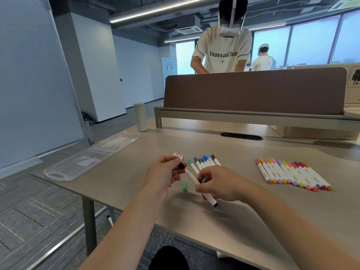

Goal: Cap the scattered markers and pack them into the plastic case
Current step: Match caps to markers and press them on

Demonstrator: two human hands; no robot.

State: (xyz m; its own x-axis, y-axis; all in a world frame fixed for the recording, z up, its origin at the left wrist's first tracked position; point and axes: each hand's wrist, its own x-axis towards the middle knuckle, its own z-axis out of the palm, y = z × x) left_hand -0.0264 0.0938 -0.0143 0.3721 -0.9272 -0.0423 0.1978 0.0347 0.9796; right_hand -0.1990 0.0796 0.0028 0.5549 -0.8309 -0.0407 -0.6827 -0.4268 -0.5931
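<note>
— What have the hands got hold of?

— The right hand has its fingers curled round a white marker that slants across the middle of the frame. The marker's black lower end pokes out below the hand. The left hand pinches a black cap right at the marker's upper end; I cannot tell whether the cap is seated. A few white marker ends also stick out above the left fingers.

— And the other markers?

— A loose green cap lies on the worktop between the two hands. Just behind them is a cluster of blue, teal and brown markers. At the right of the frame there's a tidy row of capped markers in pinks, oranges, yellows and purples.

— Where's the case?

— The plastic case lies open near the left edge of the worktop, well apart from the hands. A pale bottle stands upright behind it.
</note>
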